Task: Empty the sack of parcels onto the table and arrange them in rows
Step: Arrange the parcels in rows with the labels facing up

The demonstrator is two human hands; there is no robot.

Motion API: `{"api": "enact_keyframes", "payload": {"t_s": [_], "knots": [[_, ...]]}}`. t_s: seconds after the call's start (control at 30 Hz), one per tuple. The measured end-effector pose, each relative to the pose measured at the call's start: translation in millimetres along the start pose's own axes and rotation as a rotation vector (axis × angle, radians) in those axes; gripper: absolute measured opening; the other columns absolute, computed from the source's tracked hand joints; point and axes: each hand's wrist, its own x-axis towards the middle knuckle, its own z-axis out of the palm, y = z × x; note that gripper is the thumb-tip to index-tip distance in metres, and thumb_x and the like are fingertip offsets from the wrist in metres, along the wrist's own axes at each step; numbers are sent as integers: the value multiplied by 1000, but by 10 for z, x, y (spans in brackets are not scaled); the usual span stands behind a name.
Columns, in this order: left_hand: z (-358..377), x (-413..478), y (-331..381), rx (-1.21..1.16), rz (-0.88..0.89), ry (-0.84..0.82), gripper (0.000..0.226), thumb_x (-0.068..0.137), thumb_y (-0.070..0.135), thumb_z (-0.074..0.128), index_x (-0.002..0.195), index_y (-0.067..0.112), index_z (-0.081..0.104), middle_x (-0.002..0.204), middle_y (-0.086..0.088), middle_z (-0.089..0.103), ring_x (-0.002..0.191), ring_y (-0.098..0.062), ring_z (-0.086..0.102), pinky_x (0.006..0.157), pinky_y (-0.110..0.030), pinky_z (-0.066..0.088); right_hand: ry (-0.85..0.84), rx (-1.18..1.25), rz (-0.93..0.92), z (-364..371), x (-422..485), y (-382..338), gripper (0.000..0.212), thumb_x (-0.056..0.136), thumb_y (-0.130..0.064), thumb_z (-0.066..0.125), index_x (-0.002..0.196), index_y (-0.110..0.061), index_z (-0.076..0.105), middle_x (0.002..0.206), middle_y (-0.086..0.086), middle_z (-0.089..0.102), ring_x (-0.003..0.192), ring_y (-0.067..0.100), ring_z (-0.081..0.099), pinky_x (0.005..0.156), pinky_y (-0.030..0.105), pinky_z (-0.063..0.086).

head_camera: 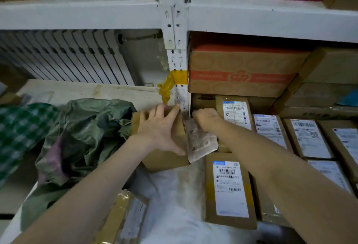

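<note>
White shelf post (175,30) stands behind cardboard box (164,159).

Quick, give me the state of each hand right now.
Left hand: open, fingers spread flat on the box.
Right hand: closed, gripping the top of the pale packet.

The shelf post (175,30) is white painted metal, matt and scuffed, wrapped in glossy yellow tape (178,78). Left of it, the green sack (83,127) is crumpled woven plastic with a dull sheen. Just in front of the post, the box (162,161) is plain matt cardboard — the pouch (200,141) on it looks like wrinkled grey film. Right of the post, the parcels (210,195) are brown cardboard with smooth white paper labels (228,189).
</note>
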Motion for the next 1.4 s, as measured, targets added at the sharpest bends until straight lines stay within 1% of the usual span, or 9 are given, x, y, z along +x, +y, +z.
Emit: {"api": "enact_keyframes", "payload": {"t_s": [0.27, 0.57, 0.7, 0.93, 1.1, 1.17, 1.23, 1.3, 1.4], "knots": [[-124, -71, -203, 31, 37, 13, 133, 58, 49, 81, 149, 39, -15, 139, -5, 16, 135, -34, 22, 116, -54, 18, -49, -89, 203, 382, 469, -50, 43, 98, -14, 38, 140, -6, 39, 145, 18, 35, 134, 32, 32, 105, 43, 34], [-121, -72, -248, -133, -5, -35, 129, 58, 50, 81, 150, 45, -9, 137, 1, 17, 134, -30, 22, 113, -48, 29, 57, -98, 198, 354, 427, -135, 35, 98, -13, 39, 132, -5, 46, 131, 16, 50, 117, 30, 53, 84, 36, 43], [-198, -123, -177, -144, -5, 3, 129, 57, 51, 81, 151, 43, -8, 134, 0, 18, 131, -30, 25, 111, -47, 32, -177, -85, 108, 437, 236, -282, 36, 90, -9, 51, 125, -7, 58, 126, 11, 59, 113, 35, 57, 80, 42, 51], [-290, -325, -71, -148, -35, 42, 128, 56, 50, 82, 151, 43, -4, 133, -1, 22, 128, -32, 28, 109, -47, 33, -52, 639, 216, 91, -55, -212, 32, 89, 1, 51, 120, -2, 58, 117, 12, 61, 107, 31, 60, 84, 36, 51], [-468, -583, -41, -314, -85, 98, 125, 55, 51, 83, 152, 43, 5, 136, -7, 25, 132, -34, 27, 106, -45, 37, -69, 1454, 16, -533, -884, -147, 29, 94, -12, 55, 123, -12, 60, 100, 1, 65, 96, 17, 65, 93, 36, 50], [-561, -721, -53, -423, -94, 111, 120, 57, 48, 85, 152, 41, 12, 139, -10, 27, 133, -34, 29, 105, -42, 36, -183, 1633, -140, -628, -1287, -166, 43, 90, -34, 62, 130, -20, 52, 122, 3, 62, 117, 20, 58, 106, 45, 42], [-652, -918, -75, -575, -75, 107, 109, 63, 39, 86, 151, 38, 22, 145, -9, 30, 133, -30, 34, 102, -39, 38, -243, 1580, -217, -663, -1642, -187, 92, 65, -54, 79, 142, -22, 38, 136, 1, 52, 129, 22, 48, 109, 46, 38], [-725, -1132, -102, -779, -8, 61, 100, 66, 28, 86, 149, 36, 31, 144, -4, 38, 125, -25, 45, 92, -35, 44, -305, 1494, -235, -672, -1920, -220, 124, 43, -53, 91, 146, -24, 28, 138, 1, 49, 128, 22, 49, 108, 45, 39], [-714, -1459, -209, -1056, 84, -58, 97, 53, 24, 90, 137, 41, 46, 136, -2, 50, 110, -23, 58, 84, -39, 54, -423, 1500, -284, -624, -2269, -293, 123, 40, -33, 96, 144, -25, 29, 131, 3, 56, 115, 19, 60, 94, 36, 52]]}}
